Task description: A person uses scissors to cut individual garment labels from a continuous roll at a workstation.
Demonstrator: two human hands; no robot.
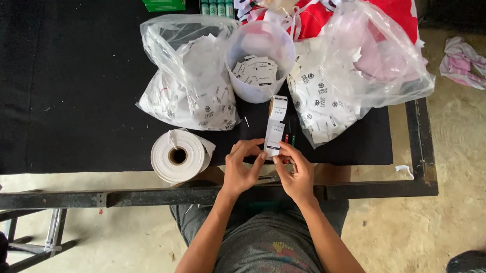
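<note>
A narrow white strip of printed labels [276, 124] runs from my hands toward a white plastic cup [259, 59] filled with cut labels. My left hand [241, 166] pinches the strip's near end from the left. My right hand [295, 172] pinches the same end from the right, fingertips almost touching the left hand's. Both hands hover over the near edge of the black table top [61, 95]. A white roll of label tape [178, 155] lies just left of my left hand.
Two clear plastic bags of white labels [191, 84] [355, 71] flank the cup. Red and white cloth [357, 0] lies behind. Green boxes [163, 0] sit at the far edge. A black metal frame [202, 194] borders the table. A crumpled cloth [465, 62] lies on the concrete floor at right.
</note>
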